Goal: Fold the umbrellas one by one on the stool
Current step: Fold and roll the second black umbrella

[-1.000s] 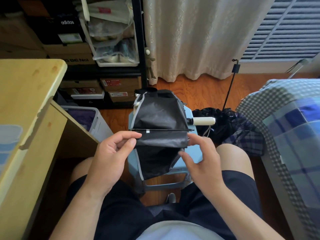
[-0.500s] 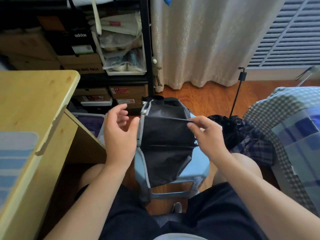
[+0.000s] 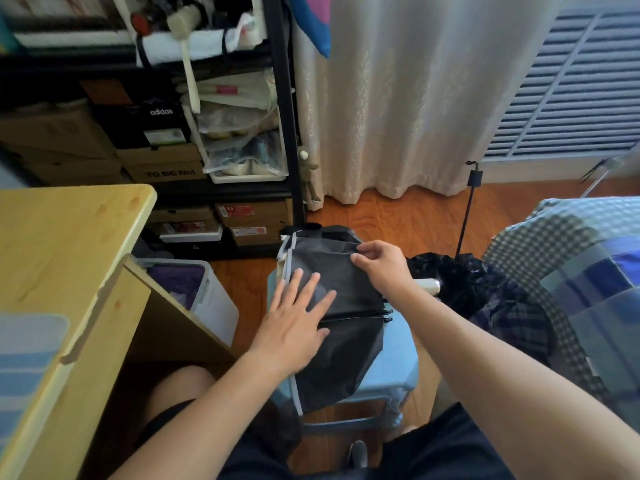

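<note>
A wooden table [image 3: 52, 244] fills the left side, and a bed with checked bedding [image 3: 571, 258] fills the right. Between them stands a light blue stool [image 3: 398, 355], directly in front of the person's knees. A black umbrella [image 3: 343, 341] lies across the stool's top, its canopy spread flat from the far edge to the near edge, where the fabric hangs over and down. Its white handle [image 3: 427, 285] sticks out past the stool's right edge. On the floor just beyond that edge sits a second umbrella [image 3: 460, 282], a crumpled dark heap against the bed. The left hand [image 3: 298, 327] lies flat on the canopy near the stool's left edge, grip released, fingers straight and spread, pressing the fabric down. The right hand [image 3: 381, 268] is at the far edge, its grip pinching a fold of the black canopy between thumb and fingers.
</note>
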